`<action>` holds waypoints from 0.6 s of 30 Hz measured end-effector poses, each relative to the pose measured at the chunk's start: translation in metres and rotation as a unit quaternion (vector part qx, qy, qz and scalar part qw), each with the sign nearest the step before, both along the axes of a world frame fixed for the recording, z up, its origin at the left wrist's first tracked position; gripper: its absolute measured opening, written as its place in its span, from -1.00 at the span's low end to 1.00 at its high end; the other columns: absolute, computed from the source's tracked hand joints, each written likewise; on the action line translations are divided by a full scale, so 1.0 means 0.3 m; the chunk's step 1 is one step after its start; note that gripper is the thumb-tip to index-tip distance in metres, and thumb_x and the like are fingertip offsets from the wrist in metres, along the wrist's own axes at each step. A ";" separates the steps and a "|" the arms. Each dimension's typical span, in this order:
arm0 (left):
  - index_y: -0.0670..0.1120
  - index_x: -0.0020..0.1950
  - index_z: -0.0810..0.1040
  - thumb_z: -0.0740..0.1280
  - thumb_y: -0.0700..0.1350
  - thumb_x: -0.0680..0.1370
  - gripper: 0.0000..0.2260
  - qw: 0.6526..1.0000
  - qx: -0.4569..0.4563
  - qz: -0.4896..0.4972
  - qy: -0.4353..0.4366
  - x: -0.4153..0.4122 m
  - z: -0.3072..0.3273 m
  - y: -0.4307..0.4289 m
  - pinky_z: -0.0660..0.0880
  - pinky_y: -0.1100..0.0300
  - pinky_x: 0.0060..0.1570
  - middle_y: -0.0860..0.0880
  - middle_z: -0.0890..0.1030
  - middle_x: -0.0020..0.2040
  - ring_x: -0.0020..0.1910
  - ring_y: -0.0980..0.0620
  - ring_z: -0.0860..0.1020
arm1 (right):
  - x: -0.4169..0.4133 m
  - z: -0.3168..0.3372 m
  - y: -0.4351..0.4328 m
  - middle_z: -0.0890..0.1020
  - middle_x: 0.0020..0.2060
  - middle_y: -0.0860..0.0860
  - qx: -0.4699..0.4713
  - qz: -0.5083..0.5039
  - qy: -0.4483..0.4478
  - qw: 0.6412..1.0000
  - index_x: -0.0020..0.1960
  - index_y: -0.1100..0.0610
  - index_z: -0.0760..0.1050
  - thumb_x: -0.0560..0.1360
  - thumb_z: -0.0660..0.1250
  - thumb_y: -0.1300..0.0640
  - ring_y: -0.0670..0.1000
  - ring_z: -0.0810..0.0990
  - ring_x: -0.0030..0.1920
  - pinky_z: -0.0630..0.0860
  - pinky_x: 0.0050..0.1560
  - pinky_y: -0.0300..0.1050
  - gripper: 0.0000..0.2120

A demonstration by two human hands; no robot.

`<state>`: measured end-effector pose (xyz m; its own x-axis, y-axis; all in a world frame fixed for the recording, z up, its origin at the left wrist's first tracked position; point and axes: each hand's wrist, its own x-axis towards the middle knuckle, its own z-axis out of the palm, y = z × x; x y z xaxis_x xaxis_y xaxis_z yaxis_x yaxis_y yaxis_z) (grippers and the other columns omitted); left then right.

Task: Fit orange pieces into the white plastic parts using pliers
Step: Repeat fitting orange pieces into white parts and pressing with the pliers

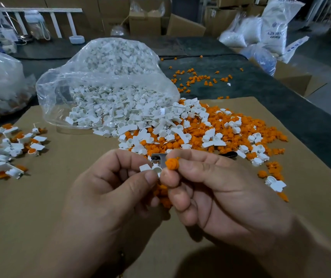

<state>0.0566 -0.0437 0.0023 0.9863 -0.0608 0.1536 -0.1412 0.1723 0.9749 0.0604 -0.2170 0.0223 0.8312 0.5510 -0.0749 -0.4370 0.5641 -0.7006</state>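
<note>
Nearly in the middle of the view, one orange piece (171, 165) sits in the grip of the right hand (210, 189), pinched between thumb and forefinger, so this grip is closed on it. Just beside it, to the left, a white plastic part (152, 169) is pinched by the thumb and fingers of the left hand (112, 187); that grip is clamped on its piece too. The two pieces are very near each other, but I cannot tell if they touch.

The left thumb covers the lower side of the white part. Behind the fingers a metal bit of the pliers (159, 157) shows, and a black handle (228, 154) lies further right (most of the tool is hidden by the hands).

The orange piece is small, round and ridged. The white part shows a round cup and a flat tab.

Beyond the hands a heap of loose orange pieces (268, 129), mixed with white ones, spreads out from a clear plastic bag (104, 77) over a cardboard sheet (70, 147) on the dark surface (260, 93). At the left lie white-and-orange joined parts (12, 147), cut off by the edge.
</note>
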 end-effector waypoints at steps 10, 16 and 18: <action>-0.01 -0.25 0.68 0.46 -0.21 0.29 -0.88 1.000 0.001 0.016 -0.005 0.003 0.001 -0.007 0.47 0.31 -0.51 -0.08 0.59 -0.44 -0.49 0.04 0.58 | -0.041 -0.020 0.022 0.66 -0.29 0.00 -0.383 -0.186 -0.285 0.859 -0.02 -0.08 0.56 0.57 0.25 0.06 -0.02 0.65 -0.36 0.62 -0.35 -0.12 -0.88; 0.08 -0.21 0.69 0.56 -0.16 0.22 -0.79 0.999 0.038 0.012 -0.026 0.007 -0.011 0.002 0.48 0.32 -0.49 -0.01 0.60 -0.43 -0.48 0.08 0.58 | -0.044 -0.011 0.021 0.57 -0.20 -0.17 -0.524 -0.210 -0.423 0.709 0.02 -0.11 0.51 0.51 0.19 -0.07 -0.14 0.60 -0.16 0.58 -0.25 -0.18 -0.83; 0.09 -0.18 0.69 0.54 -0.01 0.20 -0.78 0.998 0.051 0.011 -0.029 0.005 -0.016 0.006 0.49 0.30 -0.48 0.02 0.60 -0.42 -0.47 0.09 0.58 | -0.043 -0.010 0.022 0.53 -0.22 -0.18 -0.561 -0.224 -0.470 0.644 0.02 -0.07 0.53 0.56 0.19 -0.05 -0.15 0.56 -0.16 0.53 -0.24 -0.17 -0.85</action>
<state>0.0581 -0.0421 -0.0025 0.9771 -0.0576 0.2048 -0.2008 0.0688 0.9772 0.0475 -0.2103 0.0193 0.8564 0.2776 0.4354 0.5079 -0.6046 -0.6136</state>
